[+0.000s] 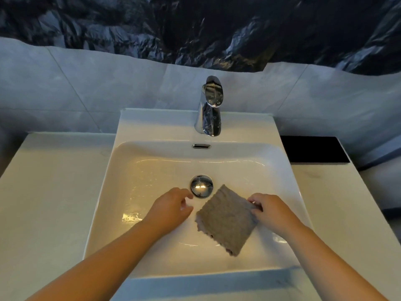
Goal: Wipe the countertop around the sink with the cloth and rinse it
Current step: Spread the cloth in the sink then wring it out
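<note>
cloth (226, 220): over sink (152, 263) basin, diagonal, corner toward drain (201, 186) | right hand (271, 210) fingers pinch its edge | left hand (171, 205) fingers loose, empty

Basin: both hands and the grey cloth (227, 220) fill the near half of the sink (134, 170); far half open | Far rim: faucet (209, 109) stands at centre, blocking passage | Left bench (50, 192): bare | Right bench: bare near, dark panel (314, 152) at far end.
</note>
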The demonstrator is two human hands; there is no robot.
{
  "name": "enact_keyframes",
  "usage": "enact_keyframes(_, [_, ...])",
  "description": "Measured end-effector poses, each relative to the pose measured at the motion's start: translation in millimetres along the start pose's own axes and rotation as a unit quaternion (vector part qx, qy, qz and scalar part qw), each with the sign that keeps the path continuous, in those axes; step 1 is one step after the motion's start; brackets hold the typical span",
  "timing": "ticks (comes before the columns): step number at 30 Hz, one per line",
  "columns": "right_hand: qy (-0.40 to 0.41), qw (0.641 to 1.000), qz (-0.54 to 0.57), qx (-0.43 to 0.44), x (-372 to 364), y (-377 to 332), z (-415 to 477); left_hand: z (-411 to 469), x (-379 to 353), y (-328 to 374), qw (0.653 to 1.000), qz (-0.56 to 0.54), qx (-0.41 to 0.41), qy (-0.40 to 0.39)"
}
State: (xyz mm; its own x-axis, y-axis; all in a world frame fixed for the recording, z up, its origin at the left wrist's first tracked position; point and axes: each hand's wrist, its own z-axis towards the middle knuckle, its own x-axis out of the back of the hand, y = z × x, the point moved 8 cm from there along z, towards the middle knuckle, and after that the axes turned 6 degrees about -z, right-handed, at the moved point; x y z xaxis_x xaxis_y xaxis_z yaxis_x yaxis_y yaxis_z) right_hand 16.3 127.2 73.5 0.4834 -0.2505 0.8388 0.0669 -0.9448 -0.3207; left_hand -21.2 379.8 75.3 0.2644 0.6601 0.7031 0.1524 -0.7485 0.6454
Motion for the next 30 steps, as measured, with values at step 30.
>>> enact_keyframes(30, [-0.034, 0.995, -0.011, 0.095, -5, -7, -41, 11, -53, 82, 0.958, 0.138, -0.219, -0.121])
